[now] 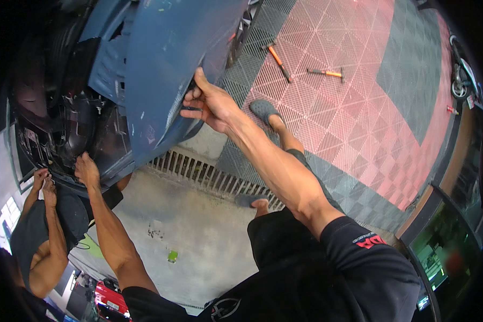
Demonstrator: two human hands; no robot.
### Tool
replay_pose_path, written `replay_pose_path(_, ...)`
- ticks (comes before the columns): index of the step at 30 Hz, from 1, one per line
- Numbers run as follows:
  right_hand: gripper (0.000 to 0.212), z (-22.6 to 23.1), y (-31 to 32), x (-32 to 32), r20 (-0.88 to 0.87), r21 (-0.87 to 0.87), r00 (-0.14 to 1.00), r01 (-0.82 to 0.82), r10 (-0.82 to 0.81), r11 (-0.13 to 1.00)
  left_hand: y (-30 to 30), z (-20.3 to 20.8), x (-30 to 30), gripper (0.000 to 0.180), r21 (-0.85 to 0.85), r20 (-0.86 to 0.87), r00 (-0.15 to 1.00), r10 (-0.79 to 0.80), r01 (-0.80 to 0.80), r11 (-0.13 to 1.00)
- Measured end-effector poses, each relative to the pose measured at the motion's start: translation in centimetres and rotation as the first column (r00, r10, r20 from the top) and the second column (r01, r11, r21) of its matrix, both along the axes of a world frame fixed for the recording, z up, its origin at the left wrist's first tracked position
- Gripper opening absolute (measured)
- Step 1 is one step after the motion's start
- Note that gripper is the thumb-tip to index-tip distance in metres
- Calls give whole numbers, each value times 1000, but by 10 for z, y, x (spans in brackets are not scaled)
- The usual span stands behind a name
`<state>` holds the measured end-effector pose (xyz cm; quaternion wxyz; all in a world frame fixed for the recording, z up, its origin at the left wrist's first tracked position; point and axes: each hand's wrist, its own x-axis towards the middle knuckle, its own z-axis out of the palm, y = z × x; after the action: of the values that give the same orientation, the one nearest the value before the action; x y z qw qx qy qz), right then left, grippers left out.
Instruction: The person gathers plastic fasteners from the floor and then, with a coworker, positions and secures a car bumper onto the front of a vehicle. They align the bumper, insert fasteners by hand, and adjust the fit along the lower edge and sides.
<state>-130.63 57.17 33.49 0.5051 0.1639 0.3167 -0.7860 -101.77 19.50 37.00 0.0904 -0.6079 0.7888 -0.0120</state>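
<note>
The blue car bumper [161,70] hangs tilted across the upper left, its lower edge above a metal drain grate [209,177]. The right hand [209,104] is clamped on the bumper's right edge, thumb up along the panel, fingers curled behind it. The left hand [87,170] presses on the bumper's lower left edge; whether its fingers close round the edge I cannot tell in the shadow. Left of the bumper, another person's hands [44,185] reach into the dark opening. Right of the bumper, open tiled floor [359,107] carries two orange-handled tools [278,58], well apart from it.
</note>
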Motion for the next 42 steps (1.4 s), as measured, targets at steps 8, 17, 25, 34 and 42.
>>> replay_pose_path(8,58,7,10,-10,4,-28,1000,7,-7,1000,3,11,6,71,72,-72,996,-54,59,996)
replay_pose_path(17,57,5,7,-19,6,78,997,-76,75,994,27,12,-16,63,-50,-2,998,-70,69,996)
replay_pose_path(25,55,-1,5,-23,-33,45,997,-68,69,997,40,18,-28,50,-185,-27,991,-132,125,975)
replay_pose_path(34,56,1,3,-12,-58,48,996,-62,65,997,44,20,-29,52,-159,6,997,-82,82,984)
replay_pose_path(42,43,0,11,-9,-73,88,997,44,-38,995,23,9,-14,59,23,-107,994,-26,29,999)
